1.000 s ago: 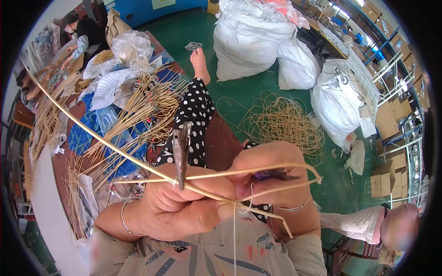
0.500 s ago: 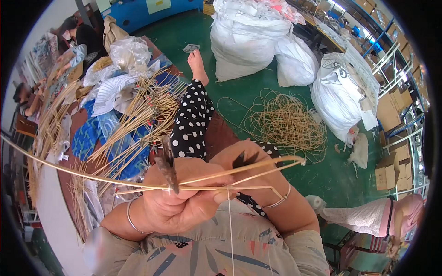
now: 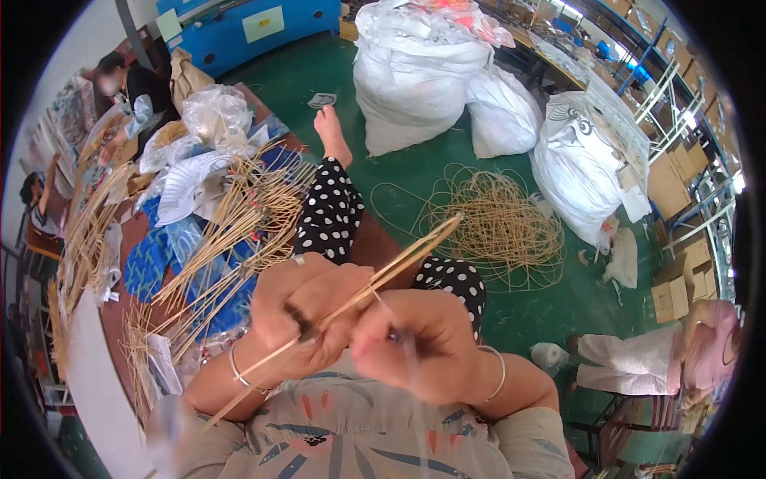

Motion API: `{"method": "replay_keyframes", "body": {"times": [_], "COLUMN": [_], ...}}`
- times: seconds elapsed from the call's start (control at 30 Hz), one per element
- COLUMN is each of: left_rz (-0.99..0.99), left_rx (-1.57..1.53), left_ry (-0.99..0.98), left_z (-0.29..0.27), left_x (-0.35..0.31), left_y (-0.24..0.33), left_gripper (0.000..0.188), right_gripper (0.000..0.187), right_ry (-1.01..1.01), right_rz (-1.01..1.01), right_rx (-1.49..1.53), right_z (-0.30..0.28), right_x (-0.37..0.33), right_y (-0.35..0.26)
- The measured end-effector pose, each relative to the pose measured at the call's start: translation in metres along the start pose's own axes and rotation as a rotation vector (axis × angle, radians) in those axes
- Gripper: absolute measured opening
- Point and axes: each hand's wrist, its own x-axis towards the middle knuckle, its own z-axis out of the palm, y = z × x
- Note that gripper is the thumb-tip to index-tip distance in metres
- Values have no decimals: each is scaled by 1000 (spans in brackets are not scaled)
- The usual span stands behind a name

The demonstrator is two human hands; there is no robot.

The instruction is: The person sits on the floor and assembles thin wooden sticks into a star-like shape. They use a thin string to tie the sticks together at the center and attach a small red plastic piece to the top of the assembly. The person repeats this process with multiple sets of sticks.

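My left hand is closed round a bent bamboo strip, whose doubled end slants up to the right over my lap. A dark, flat piece pokes out between the left fingers; its kind is unclear. White thread runs from the strip past my right hand and hangs down in front of my shirt. The right hand is a blurred fist beside the left one, closed about the thread. Something small and dark shows inside that fist, too blurred to name.
Bundled bamboo sticks and blue plastic sheeting cover the table at left. A coil of thin cane lies on the green floor. Big white sacks stand beyond. Other people are at far left and at right.
The bamboo strip has swung from nearly level to a steep slant, its doubled end up. My right hand has come down off the strip and closed into a fist by the thread.
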Motion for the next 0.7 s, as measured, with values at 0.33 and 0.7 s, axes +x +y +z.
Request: {"method": "replay_keyframes", "body": {"times": [0.33,0.7], "left_rz": [14,-18], "left_rx": [-96,-18], "left_ry": [-73,-120], "left_z": [-16,-20], "left_x": [8,12], "left_y": [31,41], "left_gripper": [17,17], "right_gripper": [31,40], "right_ry": [-655,-569], "right_rz": [-203,-135], "right_rx": [1355,1446], "right_z": [33,42], "right_x": [-20,-19], "right_y": [0,-8]}}
